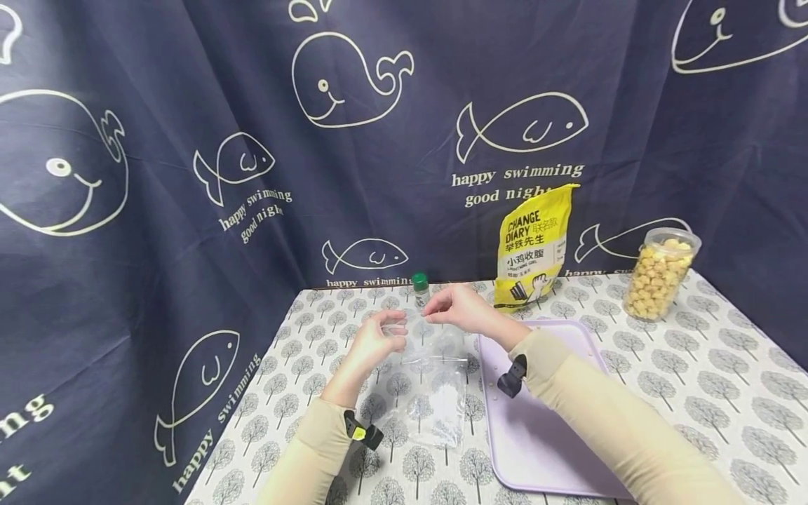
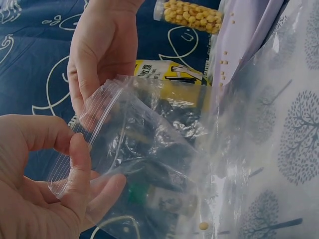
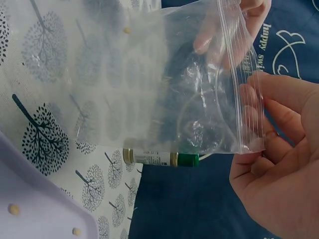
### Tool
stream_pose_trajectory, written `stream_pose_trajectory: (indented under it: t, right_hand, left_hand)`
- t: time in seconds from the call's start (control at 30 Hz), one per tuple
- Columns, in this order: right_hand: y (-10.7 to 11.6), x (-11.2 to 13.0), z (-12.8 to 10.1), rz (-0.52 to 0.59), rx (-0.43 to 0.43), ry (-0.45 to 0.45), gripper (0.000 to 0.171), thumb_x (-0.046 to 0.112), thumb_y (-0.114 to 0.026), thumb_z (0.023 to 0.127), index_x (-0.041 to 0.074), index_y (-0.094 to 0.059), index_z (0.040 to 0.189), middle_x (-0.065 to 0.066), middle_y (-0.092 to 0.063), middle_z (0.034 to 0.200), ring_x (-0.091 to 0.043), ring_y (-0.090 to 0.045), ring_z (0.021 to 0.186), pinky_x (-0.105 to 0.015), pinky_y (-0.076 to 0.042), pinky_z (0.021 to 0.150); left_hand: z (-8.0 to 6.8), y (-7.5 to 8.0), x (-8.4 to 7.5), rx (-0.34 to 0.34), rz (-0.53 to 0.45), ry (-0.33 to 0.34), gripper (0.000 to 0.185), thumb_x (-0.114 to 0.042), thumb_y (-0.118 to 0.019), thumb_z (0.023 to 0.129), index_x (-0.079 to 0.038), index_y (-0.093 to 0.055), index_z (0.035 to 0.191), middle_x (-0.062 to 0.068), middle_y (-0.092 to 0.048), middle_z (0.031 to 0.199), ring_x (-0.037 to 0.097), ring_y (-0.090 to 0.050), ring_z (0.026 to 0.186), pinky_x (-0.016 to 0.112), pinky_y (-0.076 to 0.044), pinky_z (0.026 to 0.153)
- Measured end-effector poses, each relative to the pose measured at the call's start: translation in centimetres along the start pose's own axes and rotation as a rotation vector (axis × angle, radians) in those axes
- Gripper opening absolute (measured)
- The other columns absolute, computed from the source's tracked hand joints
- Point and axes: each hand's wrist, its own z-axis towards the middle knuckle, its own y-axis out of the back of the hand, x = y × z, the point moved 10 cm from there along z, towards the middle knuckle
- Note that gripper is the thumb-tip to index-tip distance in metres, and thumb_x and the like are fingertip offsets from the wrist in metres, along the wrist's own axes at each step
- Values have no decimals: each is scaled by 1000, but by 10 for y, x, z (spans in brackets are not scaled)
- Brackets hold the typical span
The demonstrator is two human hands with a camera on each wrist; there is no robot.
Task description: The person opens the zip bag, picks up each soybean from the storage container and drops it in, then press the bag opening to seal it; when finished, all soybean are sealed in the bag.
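a person in beige long sleeves sits at a table covered in a cloth printed with small grey trees, and holds a clear zip-top plastic bag up between both hands. the left hand pinches one end of the bag's zip strip between thumb and curled fingers, and the right hand pinches the other end, so the mouth of the bag is stretched taut between them while the body hangs down toward the person and rests on the cloth. in the left wrist view the bag fills the frame, its ribbed seal running from the left hand's thumb up to the right hand; the grip at both ends looks meant to keep the top edge straight, though whether the seal is pressed closed or parted cannot be told. in the right wrist view the bag appears empty and crumpled. just beyond the hands stands a small bottle with a green cap, seen through the plastic from both wrists. to the right of the right hand lies a pale purple tray with a few yellow crumbs on it, under the right forearm. farther beyond the right hand a yellow snack pouch leans against the dark blue whale-print curtain, and a clear jar of yellow puffed balls stands well apart to the right.
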Motion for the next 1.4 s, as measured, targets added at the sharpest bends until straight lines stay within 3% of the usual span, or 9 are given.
stream_pose_trajectory:
  t: [0.17,0.33,0.43,0.6,0.7,0.87,1.13,1.23,1.4]
  right_hand:
    - [27,-11,-8,45,-90,-28,13,7,-75,90,3,-79,102,-7,-77,100,-20,-71,92,-36,-59,83]
    - [52,-55,-22,-22,-117,-135,15,8,-73,91,1,-77,104,-12,-76,103,-28,-70,95,-45,-58,88]
    - [50,-90,-31,-64,-82,-232,18,7,-72,90,-1,-75,106,-16,-75,106,-31,-69,93,-47,-58,85]
    - [32,-134,-43,-111,-40,-341,18,7,-76,85,0,-76,102,-12,-75,97,-23,-68,77,-35,-58,69]
    - [25,-140,-44,-151,-41,-316,14,3,-77,82,-1,-77,95,-8,-75,85,-17,-65,67,-31,-56,64]
    - [16,-141,-43,-211,-59,-288,11,-1,-76,78,-1,-76,89,-7,-73,79,-15,-62,60,-31,-57,60]
    - [15,-144,-38,-319,-105,-254,5,4,-77,76,6,-74,77,-2,-71,76,-24,-64,74,-47,-57,79]
    - [16,-141,-40,-264,-105,-263,1,3,-75,79,3,-74,79,-4,-69,72,-22,-63,66,-44,-58,73]
    - [30,-117,-37,-139,-123,-271,6,6,-73,86,3,-76,91,-7,-73,84,-23,-67,77,-45,-59,82]
  left_hand:
    - [-2,1,1,3,-5,3,64,5,-64,69,0,-62,133,13,-67,125,30,-67,109,33,-62,79]
    - [-2,4,-1,-8,-21,-12,64,6,-63,69,2,-61,132,18,-66,125,32,-67,110,34,-63,80]
    - [-3,5,-1,-14,-29,-18,63,7,-63,69,3,-61,131,21,-66,126,33,-67,110,34,-63,80]
    - [-3,6,-1,-4,-54,-20,64,8,-63,69,4,-60,132,21,-65,126,36,-66,111,34,-63,79]
    - [-2,6,-2,0,-65,-22,64,8,-62,69,5,-59,132,19,-65,125,37,-66,112,35,-63,79]
    - [-2,7,1,-2,-70,-15,64,9,-61,68,5,-59,132,21,-64,127,39,-65,114,34,-63,79]
    - [-1,6,2,-4,-37,7,66,7,-62,68,3,-59,134,20,-64,129,37,-66,113,33,-63,78]
    - [-2,5,2,-3,-8,16,67,5,-63,67,1,-60,134,18,-65,130,33,-67,111,34,-63,79]
    - [-2,5,2,4,2,16,66,3,-63,68,-2,-61,134,17,-64,130,31,-67,110,34,-62,80]
